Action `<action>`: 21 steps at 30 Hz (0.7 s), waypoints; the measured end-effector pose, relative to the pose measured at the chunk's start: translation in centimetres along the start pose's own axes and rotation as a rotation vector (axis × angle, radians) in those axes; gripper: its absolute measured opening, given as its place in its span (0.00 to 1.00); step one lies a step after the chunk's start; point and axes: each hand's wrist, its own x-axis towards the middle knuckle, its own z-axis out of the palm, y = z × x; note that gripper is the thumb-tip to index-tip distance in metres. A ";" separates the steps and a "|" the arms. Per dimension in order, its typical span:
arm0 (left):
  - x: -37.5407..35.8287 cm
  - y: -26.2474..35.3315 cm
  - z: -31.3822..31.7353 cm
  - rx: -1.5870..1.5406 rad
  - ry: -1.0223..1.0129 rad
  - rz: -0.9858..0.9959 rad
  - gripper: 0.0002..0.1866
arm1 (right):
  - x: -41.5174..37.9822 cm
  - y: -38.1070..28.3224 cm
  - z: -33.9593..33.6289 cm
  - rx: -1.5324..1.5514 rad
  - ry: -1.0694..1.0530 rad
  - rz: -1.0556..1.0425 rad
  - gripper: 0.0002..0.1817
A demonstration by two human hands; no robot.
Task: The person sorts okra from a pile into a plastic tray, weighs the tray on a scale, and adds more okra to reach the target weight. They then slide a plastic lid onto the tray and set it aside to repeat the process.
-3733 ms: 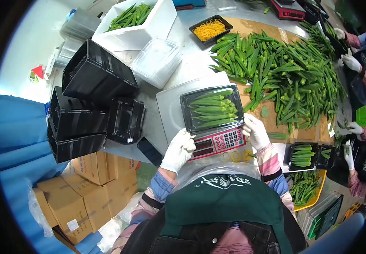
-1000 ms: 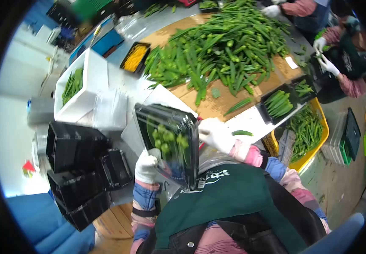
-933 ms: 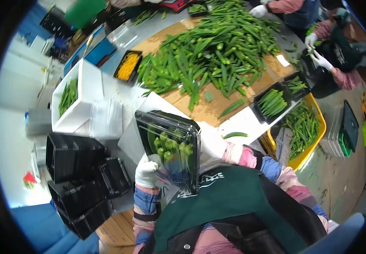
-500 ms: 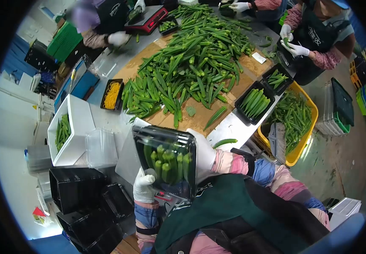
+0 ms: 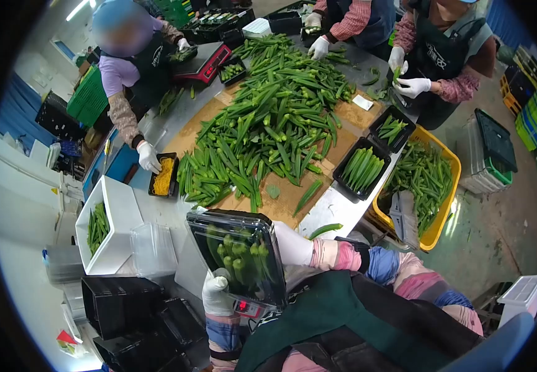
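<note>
Several green okra pods (image 5: pixel 238 255) show through the clear-lidded black tray (image 5: pixel 267 273).

- Three co-workers (image 5: pixel 135 59), top
- Two open okra trays (image 5: pixel 360 167), right of centre
- Two scales (image 5: pixel 209 67): upper, lower centre
- One lidded pack (image 5: pixel 238 260), lower centre
- One yellow crate (image 5: pixel 452 204), right
- One foam box (image 5: pixel 122 208), left

- Okra pile (image 5: pixel 274 124), green
- Held tray (image 5: pixel 274 266), black
- Gloves (image 5: pixel 217 297), white
- Sleeves (image 5: pixel 336 255), pink, blue and cream bands
- Apron (image 5: pixel 321 319), dark green, white marks
- Basket (image 5: pixel 431 243), yellow
- Rubber bands (image 5: pixel 164 177), yellow-orange
- Foam box (image 5: pixel 122 204), white
- Cardboard (image 5: pixel 290 204), brown
- Curtain (image 5: pixel 17 102), blue
</note>
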 end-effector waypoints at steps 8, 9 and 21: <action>0.3 -0.6 1.4 -0.049 -0.051 -0.009 0.40 | -1.5 3.1 0.3 0.035 -0.006 0.078 0.14; 0.4 -0.4 3.3 0.024 -0.007 0.008 0.28 | -1.7 2.8 0.1 0.177 -0.007 0.145 0.14; 0.1 1.0 7.3 0.045 -0.152 -0.056 0.46 | -2.3 1.8 -2.8 -0.003 0.012 0.024 0.11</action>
